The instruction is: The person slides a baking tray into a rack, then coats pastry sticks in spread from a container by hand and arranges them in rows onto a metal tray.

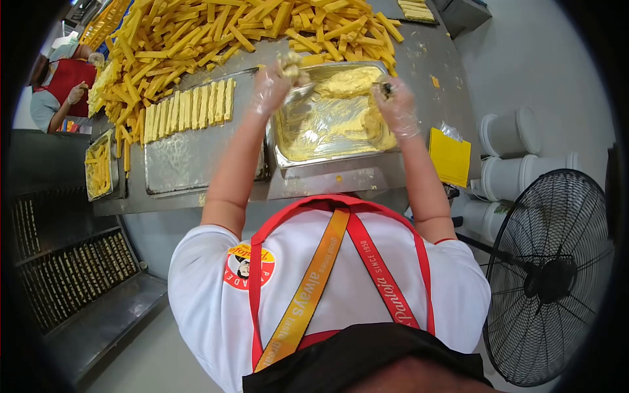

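Paste — left hand clutching some; right hand, hold unclear — strap: "Pantoja SINCE 1950".

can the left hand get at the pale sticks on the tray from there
Probably yes: the left hand is close to the tray, and nothing visible blocks its way to the pale sticks.

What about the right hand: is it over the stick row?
No, the right hand is at the pan, while the stick row lies left of it.

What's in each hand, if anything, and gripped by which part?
The left hand holds a pale creamy clump; the gripped part is blurred. Whether the right hand holds anything cannot be told.
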Action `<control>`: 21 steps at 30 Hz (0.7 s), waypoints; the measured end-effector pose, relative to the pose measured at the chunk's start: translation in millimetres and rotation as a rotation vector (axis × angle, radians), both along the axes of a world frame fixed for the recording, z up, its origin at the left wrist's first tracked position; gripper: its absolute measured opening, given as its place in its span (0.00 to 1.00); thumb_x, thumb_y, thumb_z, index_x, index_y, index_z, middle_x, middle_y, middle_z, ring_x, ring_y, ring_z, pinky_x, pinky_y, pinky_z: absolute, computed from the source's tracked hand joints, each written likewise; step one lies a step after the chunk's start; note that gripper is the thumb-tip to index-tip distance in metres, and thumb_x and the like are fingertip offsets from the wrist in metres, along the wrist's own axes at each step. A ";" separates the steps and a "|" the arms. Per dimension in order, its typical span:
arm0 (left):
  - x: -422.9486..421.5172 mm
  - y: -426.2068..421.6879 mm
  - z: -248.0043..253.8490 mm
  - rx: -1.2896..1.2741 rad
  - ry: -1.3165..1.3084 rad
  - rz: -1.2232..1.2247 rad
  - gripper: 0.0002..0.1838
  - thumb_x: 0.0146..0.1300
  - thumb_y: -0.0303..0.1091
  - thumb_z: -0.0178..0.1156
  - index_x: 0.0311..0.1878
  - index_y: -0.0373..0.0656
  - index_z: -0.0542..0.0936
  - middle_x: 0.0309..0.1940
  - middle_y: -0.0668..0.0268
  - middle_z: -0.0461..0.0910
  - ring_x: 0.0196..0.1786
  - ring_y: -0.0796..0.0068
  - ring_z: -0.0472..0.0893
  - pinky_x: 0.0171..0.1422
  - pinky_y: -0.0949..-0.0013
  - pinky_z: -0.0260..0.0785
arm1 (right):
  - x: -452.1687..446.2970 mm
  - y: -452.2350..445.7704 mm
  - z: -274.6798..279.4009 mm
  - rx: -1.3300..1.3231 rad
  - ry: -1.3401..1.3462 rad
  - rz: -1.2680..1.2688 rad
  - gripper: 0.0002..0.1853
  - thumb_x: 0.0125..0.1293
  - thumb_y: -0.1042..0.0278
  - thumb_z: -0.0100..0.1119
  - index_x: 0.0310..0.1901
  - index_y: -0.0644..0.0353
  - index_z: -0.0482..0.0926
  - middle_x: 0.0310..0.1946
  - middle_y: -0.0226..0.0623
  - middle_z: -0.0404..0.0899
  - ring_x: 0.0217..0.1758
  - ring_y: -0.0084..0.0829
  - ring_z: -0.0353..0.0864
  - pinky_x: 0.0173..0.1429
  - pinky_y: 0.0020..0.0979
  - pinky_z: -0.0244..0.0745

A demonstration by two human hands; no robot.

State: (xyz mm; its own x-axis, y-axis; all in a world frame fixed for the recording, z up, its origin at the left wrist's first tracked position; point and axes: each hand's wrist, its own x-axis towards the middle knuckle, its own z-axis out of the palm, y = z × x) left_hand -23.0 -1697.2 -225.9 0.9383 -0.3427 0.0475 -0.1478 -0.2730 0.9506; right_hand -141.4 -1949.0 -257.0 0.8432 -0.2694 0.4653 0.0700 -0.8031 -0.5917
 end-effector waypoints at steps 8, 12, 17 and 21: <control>-68.8 2.6 -64.9 0.268 -0.018 -0.161 0.18 0.55 0.35 0.67 0.50 0.42 0.83 0.41 0.49 0.83 0.43 0.50 0.83 0.51 0.60 0.74 | -32.9 17.2 11.4 0.619 0.198 0.033 0.10 0.59 0.69 0.62 0.42 0.61 0.81 0.35 0.47 0.82 0.38 0.47 0.82 0.44 0.38 0.77; -73.6 7.0 -77.8 0.208 -0.102 -0.084 0.16 0.54 0.32 0.66 0.48 0.42 0.83 0.39 0.50 0.83 0.43 0.51 0.83 0.49 0.58 0.73 | -37.0 11.3 12.5 -0.065 0.167 -0.168 0.12 0.59 0.67 0.65 0.39 0.66 0.81 0.36 0.50 0.83 0.34 0.46 0.83 0.40 0.35 0.77; -73.0 0.7 -95.4 0.165 -0.344 -0.054 0.13 0.54 0.30 0.64 0.43 0.40 0.81 0.36 0.51 0.82 0.39 0.47 0.81 0.41 0.54 0.72 | -26.1 35.9 5.9 0.539 0.131 0.091 0.12 0.60 0.66 0.63 0.42 0.65 0.81 0.35 0.42 0.84 0.36 0.32 0.82 0.45 0.31 0.76; -82.1 -2.2 -78.9 0.221 -0.514 -0.062 0.13 0.55 0.30 0.63 0.43 0.40 0.75 0.33 0.50 0.79 0.37 0.44 0.79 0.39 0.52 0.69 | -34.5 56.0 6.4 0.636 0.080 0.277 0.09 0.64 0.71 0.61 0.43 0.66 0.81 0.38 0.38 0.84 0.33 0.28 0.84 0.36 0.26 0.78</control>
State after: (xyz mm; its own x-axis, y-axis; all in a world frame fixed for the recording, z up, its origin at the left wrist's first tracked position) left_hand -105.1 -1699.4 -304.9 0.7913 -0.4500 0.4139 -0.5987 -0.4333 0.6737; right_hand -175.9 -1893.0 -250.6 0.9452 -0.2389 0.2224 0.1590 -0.2578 -0.9530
